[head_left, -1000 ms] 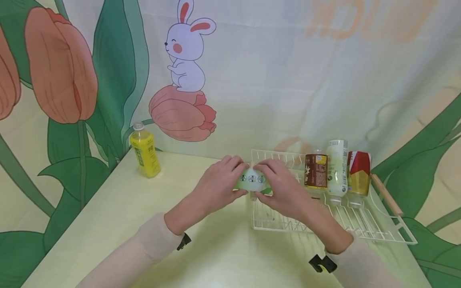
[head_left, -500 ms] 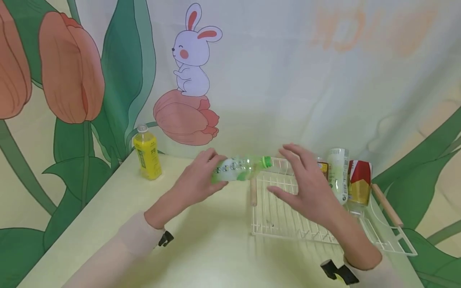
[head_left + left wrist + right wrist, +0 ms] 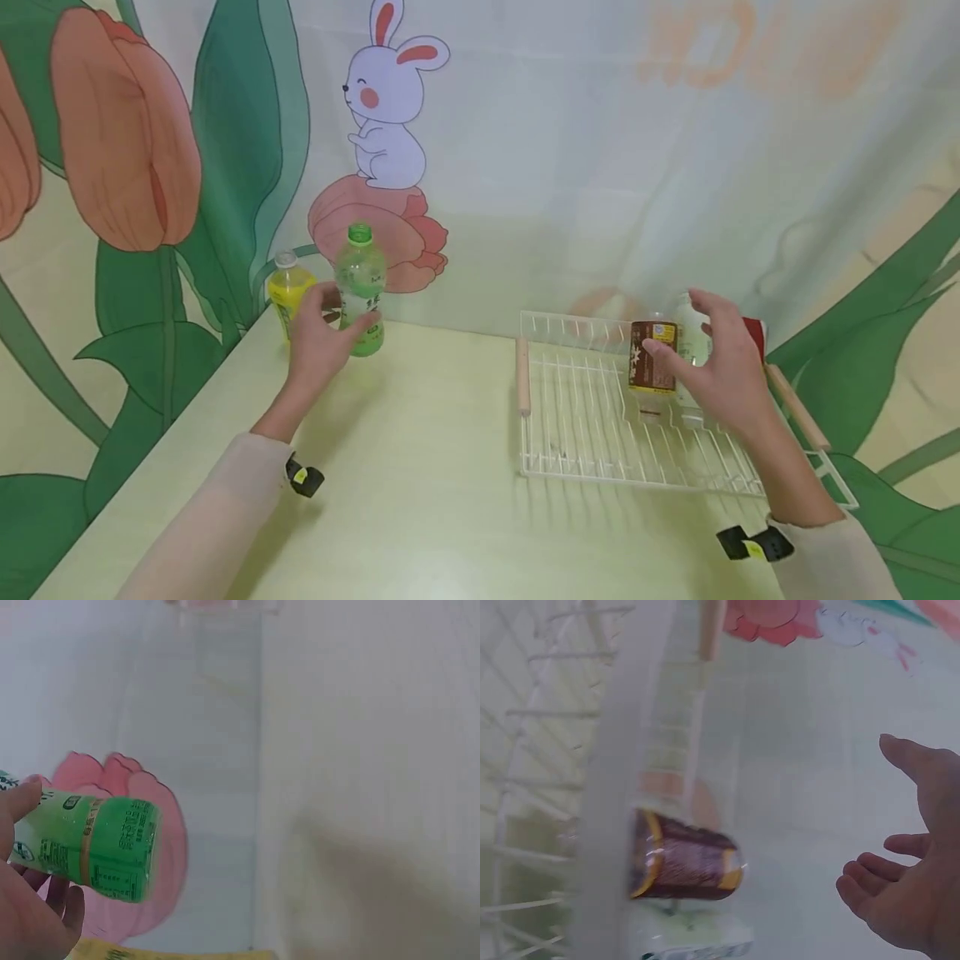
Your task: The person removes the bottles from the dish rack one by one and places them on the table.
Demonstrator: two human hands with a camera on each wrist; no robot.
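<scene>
My left hand (image 3: 318, 333) grips a green-labelled drink bottle (image 3: 362, 279), upright with its green top up, at the back left of the table. In the left wrist view the bottle's base (image 3: 120, 847) shows beyond the fingers; whether it touches the table I cannot tell. Just left of it stands a yellow drink bottle (image 3: 288, 292), partly behind the hand. My right hand (image 3: 723, 367) is held with fingers apart and holds nothing, over the white wire rack (image 3: 577, 480). Beneath and beside it sit a brown-labelled bottle (image 3: 651, 358) and a pale green bottle (image 3: 687, 325).
A red-and-gold bottle (image 3: 754, 330) in the rack is mostly hidden by the right hand. Wooden handles (image 3: 523, 375) rise at the rack's two ends. Behind the table hangs a printed curtain (image 3: 525, 192) with tulips and a rabbit.
The right hand has let go of the green bottle and moved right over the rack. The left hand has carried the bottle left and turned it from lying sideways to upright beside the yellow one.
</scene>
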